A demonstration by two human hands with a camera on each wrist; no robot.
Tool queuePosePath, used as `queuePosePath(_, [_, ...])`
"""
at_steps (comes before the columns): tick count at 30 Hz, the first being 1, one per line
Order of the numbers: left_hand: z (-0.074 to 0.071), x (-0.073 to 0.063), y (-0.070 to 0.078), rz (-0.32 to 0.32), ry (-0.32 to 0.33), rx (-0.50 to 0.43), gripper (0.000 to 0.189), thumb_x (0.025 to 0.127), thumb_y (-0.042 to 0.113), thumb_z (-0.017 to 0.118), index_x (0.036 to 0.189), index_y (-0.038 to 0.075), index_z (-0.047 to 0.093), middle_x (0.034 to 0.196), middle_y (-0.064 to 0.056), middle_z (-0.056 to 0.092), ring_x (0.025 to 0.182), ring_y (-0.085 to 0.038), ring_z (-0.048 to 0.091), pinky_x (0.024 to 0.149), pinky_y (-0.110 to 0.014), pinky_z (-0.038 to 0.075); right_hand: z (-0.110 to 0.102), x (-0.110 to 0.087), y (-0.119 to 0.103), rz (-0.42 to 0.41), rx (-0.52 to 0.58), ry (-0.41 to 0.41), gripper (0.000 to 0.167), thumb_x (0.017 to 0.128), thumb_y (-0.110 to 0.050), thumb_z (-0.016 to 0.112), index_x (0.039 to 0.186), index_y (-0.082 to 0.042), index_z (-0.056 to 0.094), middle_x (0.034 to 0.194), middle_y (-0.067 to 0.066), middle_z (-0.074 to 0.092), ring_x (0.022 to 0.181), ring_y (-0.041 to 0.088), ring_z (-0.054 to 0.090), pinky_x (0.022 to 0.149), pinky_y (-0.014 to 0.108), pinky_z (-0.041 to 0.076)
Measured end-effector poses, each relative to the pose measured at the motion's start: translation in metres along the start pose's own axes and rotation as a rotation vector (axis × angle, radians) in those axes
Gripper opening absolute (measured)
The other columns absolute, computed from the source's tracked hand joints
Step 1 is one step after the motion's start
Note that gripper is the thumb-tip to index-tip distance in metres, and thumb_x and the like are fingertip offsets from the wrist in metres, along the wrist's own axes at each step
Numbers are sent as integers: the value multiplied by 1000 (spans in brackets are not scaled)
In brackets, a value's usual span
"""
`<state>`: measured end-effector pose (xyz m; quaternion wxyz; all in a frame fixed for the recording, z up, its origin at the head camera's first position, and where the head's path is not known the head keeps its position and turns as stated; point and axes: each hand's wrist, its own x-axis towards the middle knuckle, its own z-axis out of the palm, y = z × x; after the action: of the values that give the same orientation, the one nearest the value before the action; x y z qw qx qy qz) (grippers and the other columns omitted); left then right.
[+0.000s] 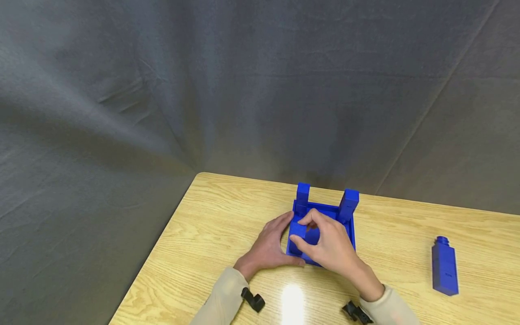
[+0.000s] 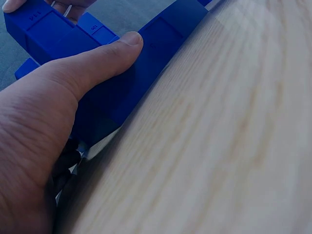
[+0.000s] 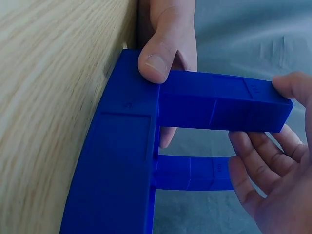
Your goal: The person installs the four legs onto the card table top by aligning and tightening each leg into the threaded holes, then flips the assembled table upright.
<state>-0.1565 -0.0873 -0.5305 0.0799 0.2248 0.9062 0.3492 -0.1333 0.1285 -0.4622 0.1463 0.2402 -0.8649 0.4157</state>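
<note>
Wood-grain table (image 1: 203, 225) bears one blue tray (image 3: 114, 151), left hand (image 1: 268, 246) with fingers spread about its near-left corner, right hand (image 1: 331, 243) with fingers pinching one upright post (image 1: 298, 229) there, foot hidden, apparently seated.

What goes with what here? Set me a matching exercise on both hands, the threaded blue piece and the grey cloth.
Column one
1. Left hand
2. Right hand
3. Threaded blue piece
4. Grey cloth

Column two
A. On the table, apart from the blue tray
B. Gripping a corner of the tray
C. Behind the table
D. Holding the top of an upright blue post

Right pairs: 1-B, 2-D, 3-A, 4-C
</note>
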Motion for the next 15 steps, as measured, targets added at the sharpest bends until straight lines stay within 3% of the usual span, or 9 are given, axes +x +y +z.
queuePosePath(6, [-1,0,-1,1,4,-1,131,80,60,97,180,21,20,183,7,25,166,-35,30,130,-65,31,-1,1,0,-3,-11,-1,33,86,-19,96,105,-20,69,98,-7,75,89,15,75,76,39,64])
queuePosePath(11, [0,0,-1,-4,-3,-14,131,80,61,96,180,23,20,183,9,24,166,-34,29,131,-65,31,-4,2,4,-47,-1,23,43,87,-26,94,123,-18,73,101,-10,73,91,11,73,79,40,65])
queuePosePath(15, [0,0,-2,-7,-8,-26,132,80,62,96,180,24,19,183,9,23,167,-34,28,131,-65,30,-9,3,8,-89,42,65,50,88,-21,91,134,-13,72,105,-8,74,91,9,73,84,35,65])
